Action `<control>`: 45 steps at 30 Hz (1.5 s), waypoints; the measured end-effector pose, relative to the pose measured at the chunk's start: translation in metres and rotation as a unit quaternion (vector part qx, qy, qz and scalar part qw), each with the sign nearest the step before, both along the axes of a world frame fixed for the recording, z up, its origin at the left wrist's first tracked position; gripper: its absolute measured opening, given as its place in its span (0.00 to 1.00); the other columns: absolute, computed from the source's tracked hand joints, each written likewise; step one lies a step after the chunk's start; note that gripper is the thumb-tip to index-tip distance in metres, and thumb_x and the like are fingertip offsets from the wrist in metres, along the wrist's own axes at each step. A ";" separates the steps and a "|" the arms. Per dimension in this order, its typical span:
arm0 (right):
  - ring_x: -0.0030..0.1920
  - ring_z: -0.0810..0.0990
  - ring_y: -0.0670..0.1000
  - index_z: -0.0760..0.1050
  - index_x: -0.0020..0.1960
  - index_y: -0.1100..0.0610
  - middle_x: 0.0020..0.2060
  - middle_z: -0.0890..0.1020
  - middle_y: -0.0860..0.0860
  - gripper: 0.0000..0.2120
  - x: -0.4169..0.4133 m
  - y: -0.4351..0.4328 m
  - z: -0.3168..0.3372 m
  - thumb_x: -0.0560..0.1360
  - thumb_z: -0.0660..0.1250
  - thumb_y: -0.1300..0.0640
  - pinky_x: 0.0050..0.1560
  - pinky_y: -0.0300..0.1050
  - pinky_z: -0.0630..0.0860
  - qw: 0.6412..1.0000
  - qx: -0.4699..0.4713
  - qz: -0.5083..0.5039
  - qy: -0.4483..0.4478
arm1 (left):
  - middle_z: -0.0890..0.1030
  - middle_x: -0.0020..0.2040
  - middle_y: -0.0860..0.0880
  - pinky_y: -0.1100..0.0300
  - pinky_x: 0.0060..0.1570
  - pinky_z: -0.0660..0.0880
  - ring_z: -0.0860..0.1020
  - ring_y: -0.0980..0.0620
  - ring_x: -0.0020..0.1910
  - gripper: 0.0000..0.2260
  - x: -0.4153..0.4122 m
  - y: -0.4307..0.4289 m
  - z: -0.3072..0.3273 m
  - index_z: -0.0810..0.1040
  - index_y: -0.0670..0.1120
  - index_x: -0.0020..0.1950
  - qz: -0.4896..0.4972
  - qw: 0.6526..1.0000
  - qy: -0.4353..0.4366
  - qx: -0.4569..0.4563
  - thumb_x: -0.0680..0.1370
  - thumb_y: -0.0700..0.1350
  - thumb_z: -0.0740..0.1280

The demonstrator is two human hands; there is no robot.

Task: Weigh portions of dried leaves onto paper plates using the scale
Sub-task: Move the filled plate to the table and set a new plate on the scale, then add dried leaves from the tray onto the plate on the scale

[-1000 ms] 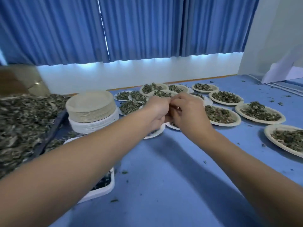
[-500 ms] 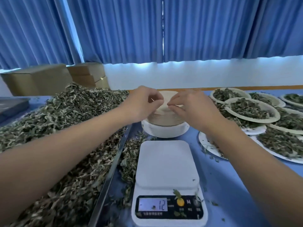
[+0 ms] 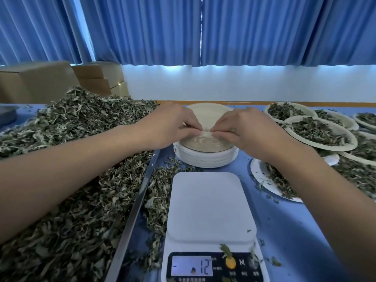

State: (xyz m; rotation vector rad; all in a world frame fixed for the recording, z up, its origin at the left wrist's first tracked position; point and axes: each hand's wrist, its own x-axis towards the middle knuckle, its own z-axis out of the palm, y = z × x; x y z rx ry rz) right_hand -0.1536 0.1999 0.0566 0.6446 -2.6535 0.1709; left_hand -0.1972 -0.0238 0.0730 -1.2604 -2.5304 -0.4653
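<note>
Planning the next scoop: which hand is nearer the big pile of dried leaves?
Left. The left hand pinches the rim of the plate stack right beside the pile; the right hand pinches the same rim, farther from it.

Pinching the near rim atop the stack of paper plates (image 3: 205, 144) with left hand (image 3: 168, 127) and right hand (image 3: 242, 129), fingertips nearly meeting, perhaps on the top plate alone. Just nearer, on the blue counter (image 3: 289, 231), a white scale (image 3: 209, 210) showing 12, leaf scraps over its panel. To the left, a heap of dried leaves (image 3: 71, 159) in a metal tray (image 3: 138, 200) — to the right, filled plates (image 3: 317, 131) overlapping.
</note>
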 end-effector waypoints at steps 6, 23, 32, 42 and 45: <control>0.53 0.81 0.55 0.86 0.53 0.51 0.53 0.85 0.46 0.13 0.001 -0.003 0.002 0.82 0.64 0.47 0.49 0.55 0.77 0.999 0.033 0.011 0.013 | 0.86 0.50 0.54 0.52 0.57 0.74 0.81 0.55 0.50 0.06 -0.003 -0.001 -0.002 0.88 0.48 0.52 -0.008 1.000 -0.001 0.004 0.78 0.46 0.73; 0.53 0.79 0.62 0.82 0.58 0.61 0.54 0.83 0.57 0.16 0.013 -0.011 0.007 0.86 0.57 0.55 0.52 0.57 0.70 0.985 0.091 0.007 0.148 | 0.85 0.52 0.49 0.57 0.54 0.73 0.79 0.52 0.49 0.10 0.011 -0.003 0.010 0.85 0.45 0.59 -0.015 0.998 0.059 0.033 0.81 0.45 0.69; 0.52 0.79 0.58 0.83 0.51 0.66 0.49 0.84 0.58 0.14 0.072 0.001 -0.045 0.85 0.61 0.60 0.55 0.52 0.74 0.928 -0.181 0.035 0.323 | 0.84 0.50 0.52 0.52 0.56 0.75 0.81 0.54 0.49 0.08 0.090 -0.032 -0.010 0.85 0.46 0.57 -0.072 0.996 0.054 0.023 0.79 0.44 0.72; 0.28 0.65 0.48 0.64 0.33 0.56 0.26 0.64 0.45 0.20 0.135 0.007 -0.084 0.84 0.60 0.57 0.31 0.38 0.62 0.942 -0.259 -0.038 0.208 | 0.84 0.56 0.56 0.57 0.59 0.77 0.81 0.59 0.55 0.11 0.150 -0.064 -0.046 0.84 0.48 0.60 -0.076 0.995 -0.060 0.026 0.81 0.49 0.68; 0.23 0.64 0.54 0.62 0.30 0.58 0.21 0.63 0.51 0.24 0.138 0.006 -0.092 0.84 0.62 0.57 0.27 0.53 0.65 0.951 -0.245 -0.079 0.171 | 0.84 0.54 0.58 0.58 0.56 0.78 0.81 0.61 0.52 0.13 0.141 -0.077 -0.044 0.84 0.50 0.59 0.008 0.991 -0.021 0.134 0.82 0.53 0.63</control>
